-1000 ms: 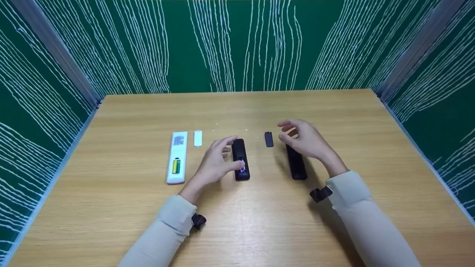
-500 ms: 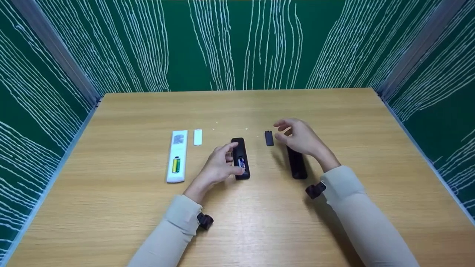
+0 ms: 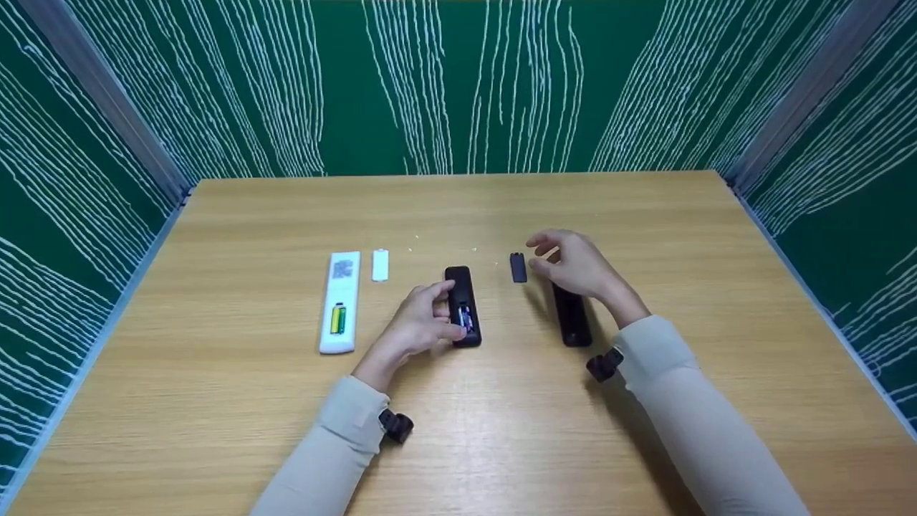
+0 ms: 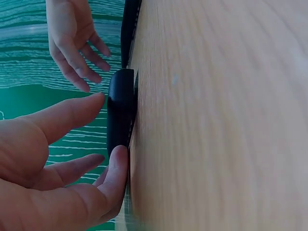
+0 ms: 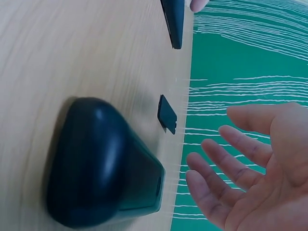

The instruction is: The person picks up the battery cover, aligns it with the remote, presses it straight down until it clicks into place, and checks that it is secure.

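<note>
My left hand is at the middle black remote control, which lies back up with purple batteries in its uncovered compartment. In the head view its thumb overlaps the remote's near part, and the fingers lie along the left edge. The left wrist view shows a fingertip right at the remote's side. My right hand hovers with loosely bent, spread fingers and nothing between them. Below it lies another black remote, its far end hidden by the hand. A small black battery cover lies just left of the right fingertips.
A white remote control lies back up on the wooden table at left, with yellow-green batteries in it. Beside it is a white battery cover. Several tiny bits lie behind. Green walls with white lines enclose the table.
My left thumb has moved from over the purple batteries toward the remote's near end, uncovering more of them. My right hand has shifted slightly left, toward the black cover.
</note>
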A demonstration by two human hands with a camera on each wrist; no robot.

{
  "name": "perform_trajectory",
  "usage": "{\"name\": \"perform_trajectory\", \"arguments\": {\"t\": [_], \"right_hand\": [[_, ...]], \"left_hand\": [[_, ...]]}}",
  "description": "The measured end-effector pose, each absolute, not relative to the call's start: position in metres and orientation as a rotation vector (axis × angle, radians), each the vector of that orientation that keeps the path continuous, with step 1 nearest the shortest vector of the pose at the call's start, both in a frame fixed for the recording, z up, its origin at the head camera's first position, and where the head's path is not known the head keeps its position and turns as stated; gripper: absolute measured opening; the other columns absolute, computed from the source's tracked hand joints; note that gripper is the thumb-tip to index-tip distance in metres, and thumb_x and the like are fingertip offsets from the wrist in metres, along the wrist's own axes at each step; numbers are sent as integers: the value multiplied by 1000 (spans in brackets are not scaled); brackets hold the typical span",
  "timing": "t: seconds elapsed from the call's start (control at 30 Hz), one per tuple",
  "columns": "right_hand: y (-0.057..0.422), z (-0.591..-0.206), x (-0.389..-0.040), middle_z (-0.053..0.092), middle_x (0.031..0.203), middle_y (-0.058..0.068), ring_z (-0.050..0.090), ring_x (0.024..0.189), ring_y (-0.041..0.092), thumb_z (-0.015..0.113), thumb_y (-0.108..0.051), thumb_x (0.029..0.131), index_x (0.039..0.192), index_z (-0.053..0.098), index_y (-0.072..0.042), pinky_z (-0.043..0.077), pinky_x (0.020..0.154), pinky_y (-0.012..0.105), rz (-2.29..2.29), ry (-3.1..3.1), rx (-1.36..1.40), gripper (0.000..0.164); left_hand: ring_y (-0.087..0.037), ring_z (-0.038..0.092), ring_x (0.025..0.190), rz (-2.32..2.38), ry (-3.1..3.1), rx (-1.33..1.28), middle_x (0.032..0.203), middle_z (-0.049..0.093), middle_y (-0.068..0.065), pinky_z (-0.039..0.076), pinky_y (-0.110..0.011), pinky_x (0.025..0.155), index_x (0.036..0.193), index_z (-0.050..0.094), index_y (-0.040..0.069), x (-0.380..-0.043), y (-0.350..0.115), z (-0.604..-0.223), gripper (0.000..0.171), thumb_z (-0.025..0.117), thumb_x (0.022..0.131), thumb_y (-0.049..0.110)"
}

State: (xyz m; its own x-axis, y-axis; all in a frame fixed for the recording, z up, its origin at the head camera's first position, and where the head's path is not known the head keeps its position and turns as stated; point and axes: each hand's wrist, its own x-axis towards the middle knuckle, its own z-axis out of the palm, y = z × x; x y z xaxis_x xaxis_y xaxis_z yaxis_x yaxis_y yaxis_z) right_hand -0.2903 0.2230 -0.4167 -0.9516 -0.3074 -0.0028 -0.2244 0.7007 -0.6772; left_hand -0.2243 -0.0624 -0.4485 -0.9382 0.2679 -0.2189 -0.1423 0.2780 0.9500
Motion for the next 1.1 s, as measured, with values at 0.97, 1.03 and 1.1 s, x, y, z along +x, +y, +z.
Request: {"name": "perform_trajectory", "arguments": {"t": [0.97, 1.03, 1.1], "right_hand": [[208, -431, -323, 67, 131, 20, 65, 107, 32, 62, -12, 105, 137, 67, -3, 60, 88, 43, -925, 2780, -346, 33], [207, -432, -325, 68, 130, 20, 66, 106, 32, 62, -11, 105, 136, 68, -2, 59, 88, 43, -916, 2781, -343, 33], [206, -433, -326, 68, 130, 22, 66, 105, 32, 61, -10, 105, 136, 68, -1, 59, 87, 43, -911, 2783, -344, 33]], "left_hand": [[-29, 62, 116, 1615, 2262, 87, 145, 43, -20, 62, -29, 90, 163, 40, 3, -224, -62, -445, 95, 79, 79, -18], [-28, 62, 115, 1615, 2259, 88, 146, 42, -20, 62, -28, 88, 163, 39, 3, -224, -62, -445, 95, 79, 79, -19], [-27, 62, 113, 1610, 2260, 91, 147, 42, -20, 62, -28, 87, 163, 39, 3, -224, -62, -444, 95, 79, 79, -19]]}}
